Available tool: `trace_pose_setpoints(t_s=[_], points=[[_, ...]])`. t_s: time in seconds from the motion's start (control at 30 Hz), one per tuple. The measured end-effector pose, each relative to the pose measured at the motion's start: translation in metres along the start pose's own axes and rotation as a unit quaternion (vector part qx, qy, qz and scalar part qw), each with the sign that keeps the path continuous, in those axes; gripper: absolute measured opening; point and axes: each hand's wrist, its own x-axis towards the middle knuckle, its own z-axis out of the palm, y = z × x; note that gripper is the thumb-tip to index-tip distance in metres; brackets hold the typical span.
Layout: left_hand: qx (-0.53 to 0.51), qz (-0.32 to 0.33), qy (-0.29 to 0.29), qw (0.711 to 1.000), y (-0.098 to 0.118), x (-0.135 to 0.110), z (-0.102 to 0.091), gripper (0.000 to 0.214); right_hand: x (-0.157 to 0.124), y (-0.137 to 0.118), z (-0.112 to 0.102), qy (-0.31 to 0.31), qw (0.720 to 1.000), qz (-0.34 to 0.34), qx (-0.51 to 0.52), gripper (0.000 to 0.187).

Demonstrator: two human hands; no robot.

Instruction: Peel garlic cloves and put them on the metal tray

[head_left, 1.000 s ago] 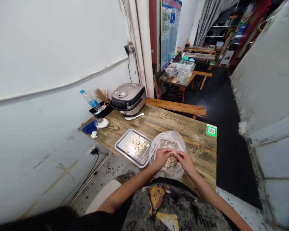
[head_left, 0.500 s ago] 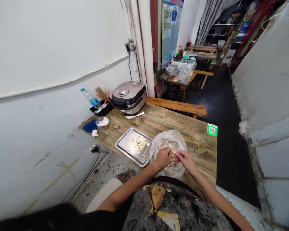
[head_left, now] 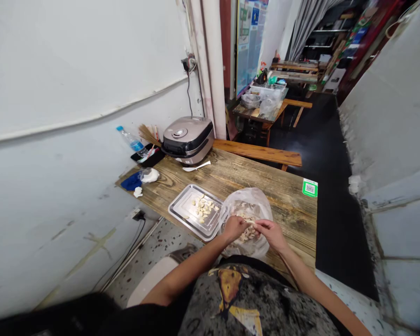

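My left hand [head_left: 234, 227] and my right hand [head_left: 271, 232] meet over an open clear plastic bag [head_left: 247, 207] full of pale garlic cloves [head_left: 248, 233]. Both hands have their fingers pinched together on one small clove between them, above the heap in the bag. Just left of the bag lies a metal tray [head_left: 188, 210] with several peeled cloves [head_left: 203, 208] in its middle. Bag and tray rest on a wooden table [head_left: 290, 210] right in front of me.
A grey rice cooker [head_left: 187, 139] stands at the table's far end with a white spoon [head_left: 196, 167] beside it. A water bottle [head_left: 131, 142], a black box, a blue cloth [head_left: 131, 181] and white scraps sit by the wall. A green sticker [head_left: 310, 187] marks the right edge; a bench [head_left: 262, 153] lies beyond.
My hands stay over the bag and keep working the clove between the fingertips; they have shifted slightly. The view has drifted a little.
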Motion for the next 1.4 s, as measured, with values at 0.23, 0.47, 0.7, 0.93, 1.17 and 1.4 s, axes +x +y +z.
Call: trace_pose_setpoints(t_s=[0.23, 0.47, 0.7, 0.93, 1.17, 1.4], points=[[-0.279, 0.06, -0.053, 0.957, 0.016, -0.012, 0.003, 0.034, 0.0, -0.003, -0.004, 0.107, 0.978, -0.111, -0.138, 0.029], [-0.331, 0.064, 0.015, 0.941, 0.024, -0.01, 0.005, 0.03, -0.007, -0.011, 0.0, 0.082, 0.982, -0.083, -0.145, 0.033], [-0.313, 0.04, 0.008, 0.949, 0.038, -0.017, 0.003, 0.032, -0.009, -0.006, 0.001, 0.113, 0.979, -0.094, -0.141, 0.036], [-0.351, 0.021, -0.02, 0.936, 0.041, -0.023, 0.013, 0.032, -0.003, -0.007, 0.004, 0.167, 0.969, -0.061, -0.171, 0.035], [-0.35, 0.022, -0.008, 0.937, 0.047, -0.024, 0.003, 0.032, -0.008, -0.024, 0.002, 0.043, 0.996, 0.048, 0.067, 0.039], [-0.327, 0.021, 0.005, 0.945, 0.047, -0.022, 0.001, 0.033, -0.009, -0.035, -0.011, 0.013, 0.991, -0.058, -0.119, 0.036]])
